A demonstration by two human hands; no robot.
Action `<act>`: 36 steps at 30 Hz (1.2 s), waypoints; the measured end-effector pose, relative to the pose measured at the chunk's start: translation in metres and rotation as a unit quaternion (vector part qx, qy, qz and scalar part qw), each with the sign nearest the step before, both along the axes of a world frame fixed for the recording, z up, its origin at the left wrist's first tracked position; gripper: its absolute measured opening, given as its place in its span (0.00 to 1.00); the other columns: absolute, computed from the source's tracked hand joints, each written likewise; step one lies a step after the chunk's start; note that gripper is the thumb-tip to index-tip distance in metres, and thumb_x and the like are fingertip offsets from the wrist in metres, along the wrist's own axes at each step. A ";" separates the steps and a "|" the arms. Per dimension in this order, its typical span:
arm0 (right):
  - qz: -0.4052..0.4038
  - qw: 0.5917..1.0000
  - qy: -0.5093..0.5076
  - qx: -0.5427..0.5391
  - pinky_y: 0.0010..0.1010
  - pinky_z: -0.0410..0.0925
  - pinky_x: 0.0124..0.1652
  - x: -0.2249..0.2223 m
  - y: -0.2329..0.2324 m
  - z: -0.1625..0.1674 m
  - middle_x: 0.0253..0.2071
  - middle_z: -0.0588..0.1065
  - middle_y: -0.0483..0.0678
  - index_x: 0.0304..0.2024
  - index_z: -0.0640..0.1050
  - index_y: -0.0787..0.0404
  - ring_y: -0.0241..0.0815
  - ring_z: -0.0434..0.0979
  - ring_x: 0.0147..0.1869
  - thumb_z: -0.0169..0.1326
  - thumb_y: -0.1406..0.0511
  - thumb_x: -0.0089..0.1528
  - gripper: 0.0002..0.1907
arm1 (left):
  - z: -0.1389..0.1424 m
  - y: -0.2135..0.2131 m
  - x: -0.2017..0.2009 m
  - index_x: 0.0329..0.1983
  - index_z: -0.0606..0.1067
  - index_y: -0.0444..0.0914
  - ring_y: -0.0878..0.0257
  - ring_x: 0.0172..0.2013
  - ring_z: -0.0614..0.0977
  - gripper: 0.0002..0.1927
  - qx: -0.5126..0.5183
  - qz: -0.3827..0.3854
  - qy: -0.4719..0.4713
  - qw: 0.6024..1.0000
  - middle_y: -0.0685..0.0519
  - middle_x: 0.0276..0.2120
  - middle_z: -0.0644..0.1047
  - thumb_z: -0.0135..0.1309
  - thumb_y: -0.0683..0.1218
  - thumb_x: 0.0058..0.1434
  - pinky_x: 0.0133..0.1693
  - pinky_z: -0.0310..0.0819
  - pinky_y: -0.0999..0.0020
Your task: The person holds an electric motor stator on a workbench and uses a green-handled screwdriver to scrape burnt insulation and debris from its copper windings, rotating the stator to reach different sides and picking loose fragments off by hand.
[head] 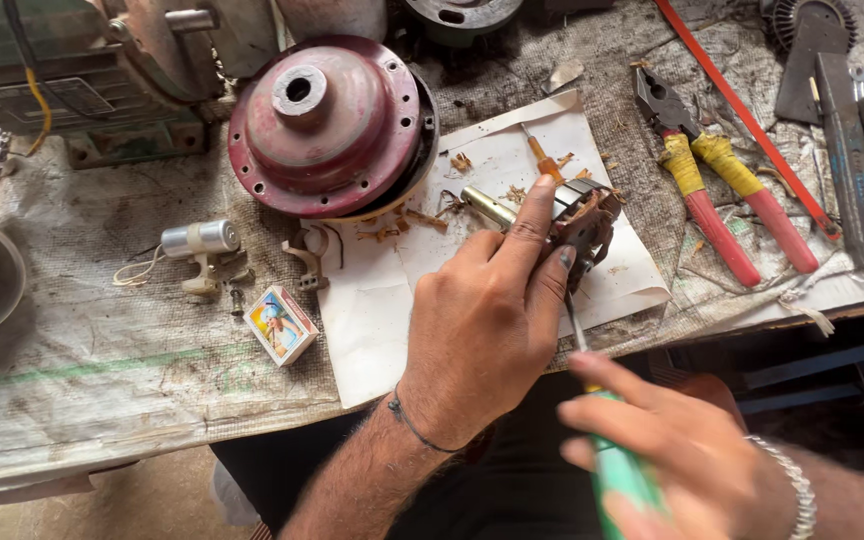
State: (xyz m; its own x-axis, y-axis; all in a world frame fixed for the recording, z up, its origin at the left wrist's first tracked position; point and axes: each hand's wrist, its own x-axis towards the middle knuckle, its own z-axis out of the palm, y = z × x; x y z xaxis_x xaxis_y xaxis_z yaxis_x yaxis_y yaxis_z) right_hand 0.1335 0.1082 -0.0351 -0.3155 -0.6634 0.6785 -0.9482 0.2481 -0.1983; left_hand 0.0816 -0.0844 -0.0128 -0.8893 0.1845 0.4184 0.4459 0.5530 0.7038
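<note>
our left hand pinches the motor armature on the paper sheet; our right hand, fingers wrapped round the green-handled screwdriver, probes it. copper scraps lie loose; winding remains.

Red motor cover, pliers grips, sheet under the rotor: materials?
Red motor cover: looks like cast metal, worn red paint, bare grey at the hub. Pliers: dark steel jaws, grips seemingly rubber or plastic, yellow over red. Sheet: white paper, creased, stained.

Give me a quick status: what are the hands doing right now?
Left hand gripping the motor armature on the white paper. Right hand holding the green-handled screwdriver, shaft at the armature. Pliers lie alongside, clear.
</note>
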 end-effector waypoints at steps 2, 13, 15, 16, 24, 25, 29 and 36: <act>0.021 1.000 0.008 0.005 0.53 0.75 0.55 0.001 -0.001 0.000 0.47 0.75 0.60 0.52 0.63 0.54 0.64 0.82 0.52 0.63 0.73 0.60 0.26 | 0.000 -0.002 0.000 0.70 0.70 0.39 0.53 0.26 0.81 0.27 0.018 -0.005 0.002 1.000 0.47 0.30 0.79 0.57 0.47 0.68 0.27 0.75 0.56; -0.226 0.958 -0.160 -0.071 0.29 0.77 0.44 -0.012 -0.008 0.051 0.44 0.78 0.54 0.55 0.65 0.70 0.42 0.84 0.45 0.55 0.72 0.65 0.18 | 0.001 -0.010 -0.002 0.71 0.69 0.40 0.54 0.30 0.84 0.28 0.027 -0.035 -0.024 0.999 0.48 0.33 0.80 0.57 0.49 0.68 0.30 0.77 0.57; -0.203 0.952 -0.195 -0.122 0.28 0.78 0.44 -0.029 -0.009 0.060 0.44 0.77 0.54 0.58 0.59 0.73 0.41 0.84 0.45 0.53 0.72 0.67 0.22 | 0.001 -0.009 -0.003 0.71 0.68 0.40 0.54 0.29 0.84 0.28 0.027 -0.036 -0.028 0.999 0.48 0.32 0.79 0.57 0.49 0.68 0.29 0.77 0.57; -0.190 0.952 -0.202 -0.133 0.28 0.78 0.43 -0.035 -0.011 0.062 0.45 0.75 0.55 0.58 0.57 0.72 0.41 0.83 0.45 0.53 0.72 0.67 0.23 | 0.001 -0.008 -0.002 0.70 0.68 0.40 0.54 0.29 0.84 0.28 0.027 -0.035 -0.030 0.999 0.48 0.32 0.79 0.56 0.49 0.68 0.28 0.76 0.57; -0.136 0.987 -0.076 -0.024 0.32 0.79 0.36 -0.024 -0.017 0.038 0.43 0.78 0.62 0.47 0.64 0.55 0.45 0.84 0.40 0.60 0.78 0.58 0.23 | 0.003 -0.006 -0.002 0.69 0.70 0.40 0.54 0.25 0.82 0.26 0.020 -0.020 -0.040 0.999 0.47 0.28 0.77 0.54 0.49 0.69 0.27 0.75 0.56; -0.119 0.992 -0.040 0.012 0.33 0.79 0.37 -0.022 -0.015 0.034 0.44 0.78 0.63 0.44 0.66 0.52 0.46 0.84 0.41 0.61 0.78 0.57 0.23 | 0.003 -0.006 -0.003 0.69 0.70 0.40 0.53 0.24 0.81 0.26 0.012 -0.020 -0.047 0.999 0.47 0.27 0.77 0.54 0.49 0.68 0.26 0.75 0.56; -0.039 0.999 0.002 -0.031 0.36 0.80 0.44 -0.016 -0.011 0.014 0.45 0.74 0.65 0.49 0.69 0.56 0.54 0.83 0.47 0.62 0.76 0.58 0.21 | 0.002 -0.007 -0.003 0.69 0.71 0.40 0.50 0.26 0.81 0.27 0.015 -0.023 -0.026 0.999 0.46 0.28 0.76 0.55 0.49 0.68 0.29 0.75 0.54; -0.047 0.997 -0.052 0.016 0.47 0.78 0.49 0.003 0.002 -0.015 0.44 0.76 0.59 0.47 0.71 0.77 0.67 0.82 0.52 0.66 0.68 0.56 0.24 | 0.004 -0.010 -0.003 0.69 0.71 0.41 0.51 0.27 0.81 0.27 0.020 -0.039 -0.042 0.998 0.47 0.29 0.76 0.56 0.48 0.66 0.29 0.75 0.54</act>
State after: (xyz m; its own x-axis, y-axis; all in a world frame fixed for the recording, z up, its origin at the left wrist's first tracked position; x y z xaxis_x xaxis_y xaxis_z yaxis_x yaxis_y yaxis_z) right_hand 0.1370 0.1099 -0.0501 -0.4452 -0.6482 0.6178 -0.8950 0.3436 -0.2844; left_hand 0.0784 -0.0941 -0.0090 -0.9048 0.2398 0.3520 0.4258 0.4887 0.7615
